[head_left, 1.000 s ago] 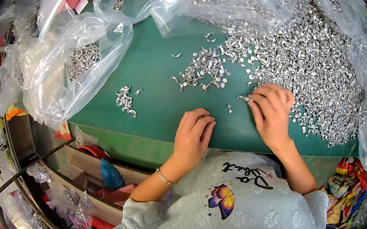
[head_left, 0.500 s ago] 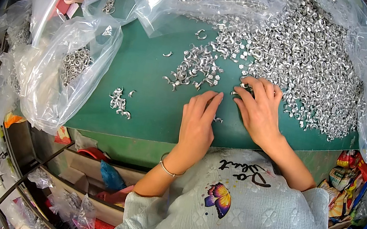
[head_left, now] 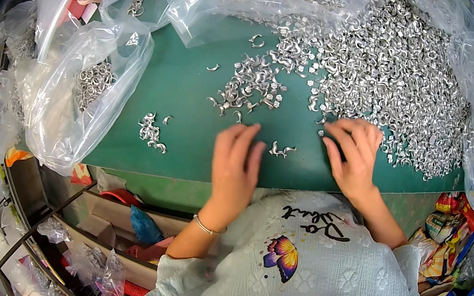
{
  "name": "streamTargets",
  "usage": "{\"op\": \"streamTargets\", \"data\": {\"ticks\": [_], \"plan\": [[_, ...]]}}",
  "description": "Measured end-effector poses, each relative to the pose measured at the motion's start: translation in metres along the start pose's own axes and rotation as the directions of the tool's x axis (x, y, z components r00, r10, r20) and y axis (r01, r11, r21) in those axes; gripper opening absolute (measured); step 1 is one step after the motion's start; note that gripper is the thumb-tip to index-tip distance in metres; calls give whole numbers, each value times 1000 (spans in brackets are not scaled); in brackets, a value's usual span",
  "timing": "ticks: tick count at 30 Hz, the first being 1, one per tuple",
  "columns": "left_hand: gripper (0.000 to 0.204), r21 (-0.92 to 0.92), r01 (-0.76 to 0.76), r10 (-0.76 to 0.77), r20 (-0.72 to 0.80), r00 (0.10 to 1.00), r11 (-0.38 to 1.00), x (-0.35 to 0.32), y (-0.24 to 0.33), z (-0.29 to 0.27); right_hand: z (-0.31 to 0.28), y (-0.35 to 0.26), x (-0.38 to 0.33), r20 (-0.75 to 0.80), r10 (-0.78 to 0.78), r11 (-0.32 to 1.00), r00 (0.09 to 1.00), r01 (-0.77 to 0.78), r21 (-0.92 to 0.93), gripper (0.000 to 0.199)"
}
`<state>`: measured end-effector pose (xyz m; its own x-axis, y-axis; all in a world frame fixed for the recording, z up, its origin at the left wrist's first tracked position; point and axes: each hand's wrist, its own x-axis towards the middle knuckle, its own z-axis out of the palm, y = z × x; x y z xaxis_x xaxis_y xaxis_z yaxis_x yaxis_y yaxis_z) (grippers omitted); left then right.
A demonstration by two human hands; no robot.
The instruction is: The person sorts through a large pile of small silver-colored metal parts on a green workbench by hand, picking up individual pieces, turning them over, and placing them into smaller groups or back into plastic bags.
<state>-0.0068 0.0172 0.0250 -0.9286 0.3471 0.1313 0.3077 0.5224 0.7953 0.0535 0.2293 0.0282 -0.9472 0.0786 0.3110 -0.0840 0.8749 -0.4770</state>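
A person looks down at a green counter (head_left: 195,99) strewn with small silvery metal hook pieces. The left hand (head_left: 237,160) lies flat, palm down, fingers straight and together, holding nothing. The right hand (head_left: 354,153) rests with fingers spread and loosely curved at the near edge of the big heap of metal pieces (head_left: 396,67), which fills the far right of the counter; whether anything is pinched under its fingertips cannot be seen. Between the two hands, just beside the left fingertips, lie a few loose pieces (head_left: 281,149). A looser scatter (head_left: 253,83) sits just beyond the left hand, and a small separate cluster (head_left: 150,132) lies well to the left. Further left, an open clear plastic bag (head_left: 82,94) holds metal rings. The work appears to be sorting pieces pulled out of the heap; the next move would call for fine fingertip picking of the loose pieces between the hands.
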Motion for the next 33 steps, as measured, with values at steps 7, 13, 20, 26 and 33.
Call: {"op": "streamTargets", "data": {"ticks": [7,13,20,26,33], "plan": [[40,144,-92,68,163,984,985,-13,6,3,-5,17,-2,6,-11,980,1000,12,-196,24],[32,151,-106,72,211,975,983,-5,12,7,6,-15,1,144,-170,984,975,159,84,27],[28,254,-107,124,-50,991,961,-5,-14,-11,10,-5,3,243,-291,951,925,251,182,22],[25,272,-30,69,-135,988,962,-11,-25,-20,20,-17,27,145,-185,965,972,151,213,30],[21,204,36,9,-218,976,978,-2,-31,-22,50,-46,57,256,-271,962,928,262,71,37]]}}
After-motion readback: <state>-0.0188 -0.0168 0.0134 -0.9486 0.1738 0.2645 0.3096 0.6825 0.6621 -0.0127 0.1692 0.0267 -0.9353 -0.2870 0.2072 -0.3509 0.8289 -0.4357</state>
